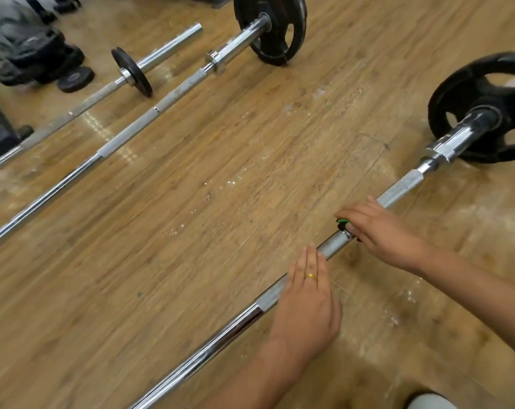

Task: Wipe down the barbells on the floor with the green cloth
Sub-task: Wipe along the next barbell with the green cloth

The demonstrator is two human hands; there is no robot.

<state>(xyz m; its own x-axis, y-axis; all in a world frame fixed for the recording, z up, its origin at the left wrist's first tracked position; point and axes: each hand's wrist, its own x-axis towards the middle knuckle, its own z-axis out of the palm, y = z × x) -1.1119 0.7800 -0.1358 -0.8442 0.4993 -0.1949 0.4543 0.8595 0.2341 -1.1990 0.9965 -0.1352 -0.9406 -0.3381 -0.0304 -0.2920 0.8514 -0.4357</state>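
Chrome barbell, knurled in sections, green cloth mostly hidden

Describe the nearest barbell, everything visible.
The nearest barbell lies diagonally on the wood floor: shiny chrome shaft at the near end, grey knurled sections further up, a chrome sleeve and one black plate with grip holes at the far right. The left hand rests flat on the knurling; the right hand holds the green cloth against the shaft.

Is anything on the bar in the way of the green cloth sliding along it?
Toward the black plate, the nearest barbell is bare up to its collar. The other way, the left hand lies flat on it, close to the green cloth the right hand holds.
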